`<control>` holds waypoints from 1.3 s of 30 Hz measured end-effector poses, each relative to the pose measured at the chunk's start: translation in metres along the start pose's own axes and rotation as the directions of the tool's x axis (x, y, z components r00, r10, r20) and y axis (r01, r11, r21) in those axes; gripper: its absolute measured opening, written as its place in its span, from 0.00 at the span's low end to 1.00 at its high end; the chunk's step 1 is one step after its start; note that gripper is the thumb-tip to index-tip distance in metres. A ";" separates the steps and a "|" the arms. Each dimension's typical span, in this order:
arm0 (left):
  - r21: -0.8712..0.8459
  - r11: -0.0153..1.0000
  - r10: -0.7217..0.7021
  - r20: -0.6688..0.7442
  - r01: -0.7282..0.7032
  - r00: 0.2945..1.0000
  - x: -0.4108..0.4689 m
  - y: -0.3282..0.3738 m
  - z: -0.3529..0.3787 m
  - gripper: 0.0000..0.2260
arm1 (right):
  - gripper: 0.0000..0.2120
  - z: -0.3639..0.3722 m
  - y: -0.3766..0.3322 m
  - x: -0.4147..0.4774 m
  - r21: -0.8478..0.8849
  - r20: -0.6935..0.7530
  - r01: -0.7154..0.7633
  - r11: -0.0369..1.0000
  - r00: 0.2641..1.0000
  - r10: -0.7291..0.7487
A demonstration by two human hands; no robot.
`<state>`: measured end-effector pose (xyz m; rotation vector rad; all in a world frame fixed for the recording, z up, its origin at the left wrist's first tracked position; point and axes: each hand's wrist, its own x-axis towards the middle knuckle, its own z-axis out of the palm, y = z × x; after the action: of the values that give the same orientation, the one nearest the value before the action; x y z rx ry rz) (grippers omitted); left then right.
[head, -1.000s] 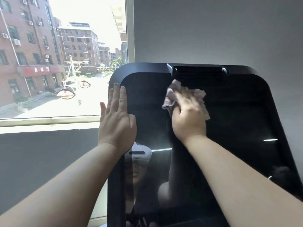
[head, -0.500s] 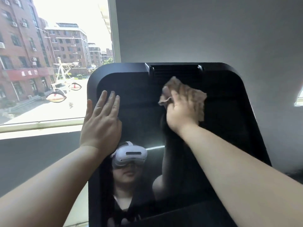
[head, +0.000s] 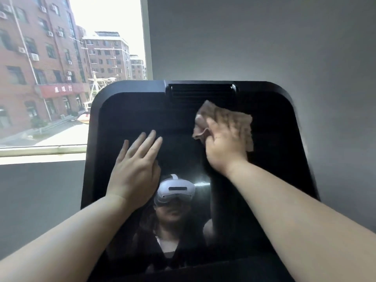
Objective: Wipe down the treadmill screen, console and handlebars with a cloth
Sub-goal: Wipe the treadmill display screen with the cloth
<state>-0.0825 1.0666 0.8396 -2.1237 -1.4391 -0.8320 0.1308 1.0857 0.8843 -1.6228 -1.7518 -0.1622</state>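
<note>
The treadmill's big black glossy screen (head: 270, 159) fills the middle of the view, with a slatted vent (head: 200, 91) in its top edge. My right hand (head: 223, 147) presses a crumpled pinkish-brown cloth (head: 230, 119) flat against the upper right part of the glass, just below the vent. My left hand (head: 135, 169) lies flat on the screen's left-centre with its fingers straight and spread. The glass reflects a person wearing a white headset. Console and handlebars are out of view.
A grey wall (head: 264, 37) stands behind and to the right of the screen. At upper left a window (head: 61, 78) looks onto red brick buildings and a street, with its sill (head: 40, 151) beside the screen's left edge.
My right hand and cloth have slid rightwards across the top of the screen. My left hand has shifted from the screen's left edge inward onto the glass. The view has panned left.
</note>
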 end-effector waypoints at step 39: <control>-0.070 0.985 -0.165 -0.135 0.157 0.977 0.035 0.184 0.053 0.21 | 0.27 -0.044 0.180 -0.004 0.184 -0.269 -0.033 0.982 0.960 0.083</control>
<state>0.1112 1.0575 0.8208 -1.9655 -1.5441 -1.0755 0.3119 1.0936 0.8459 -1.4449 -1.4619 -0.1884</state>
